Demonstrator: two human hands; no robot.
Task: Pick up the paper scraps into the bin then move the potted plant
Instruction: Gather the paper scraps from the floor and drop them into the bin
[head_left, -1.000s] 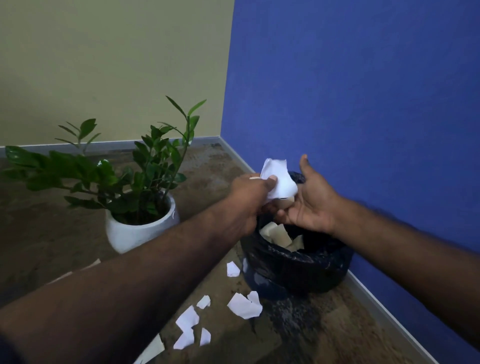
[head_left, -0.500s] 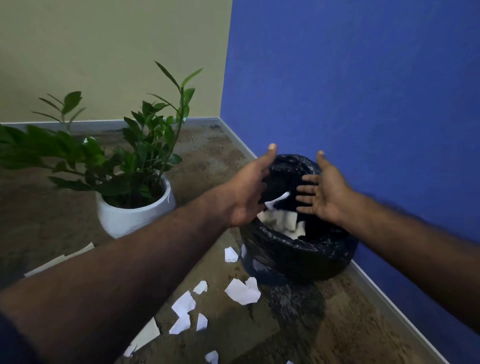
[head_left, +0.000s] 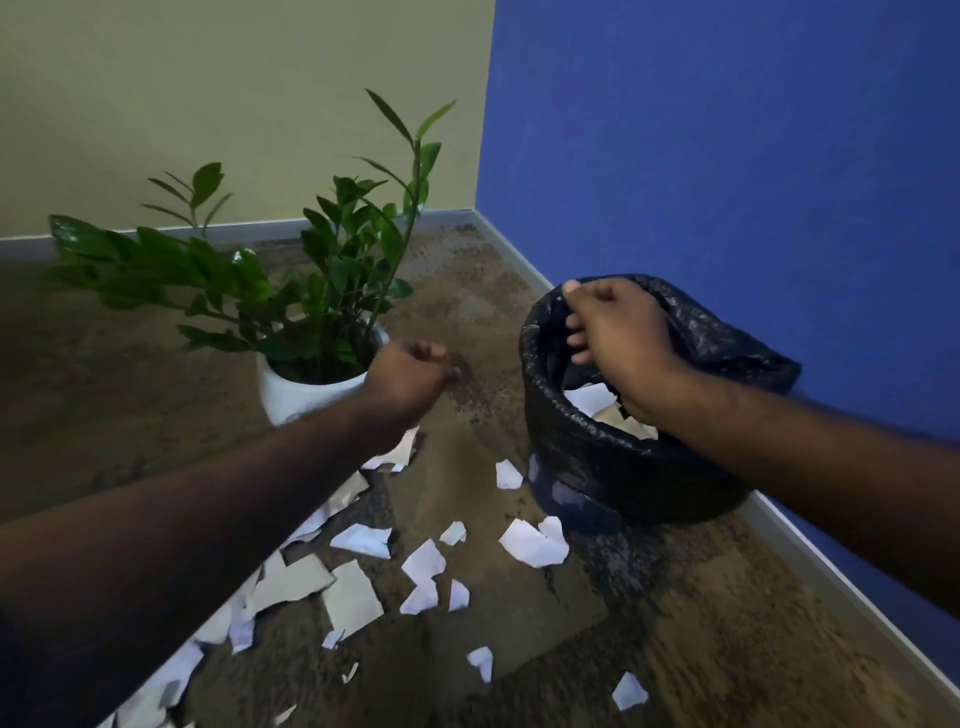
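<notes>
A bin lined with a black bag (head_left: 582, 467) stands on the floor against the blue wall, with white paper scraps inside (head_left: 589, 397). My right hand (head_left: 618, 338) hangs over its opening with fingers loosely curled and nothing in them. My left hand (head_left: 410, 374) is in the air between the bin and the potted plant, also loosely curled and holding nothing. The potted plant (head_left: 296, 397) is a leafy green plant in a white pot, left of the bin. Several white paper scraps (head_left: 535, 543) lie scattered on the brown floor in front of the bin and the pot.
The bin sits close to the corner where the blue wall (head_left: 727, 156) meets the beige wall (head_left: 234, 104). A grey skirting board (head_left: 810, 561) runs along both walls. Larger paper pieces (head_left: 353, 597) lie under my left forearm.
The paper held by both hands a second ago has dropped into the bin. My left hand has drawn away left toward the plant. My right hand stays over the bin, fingers now curled.
</notes>
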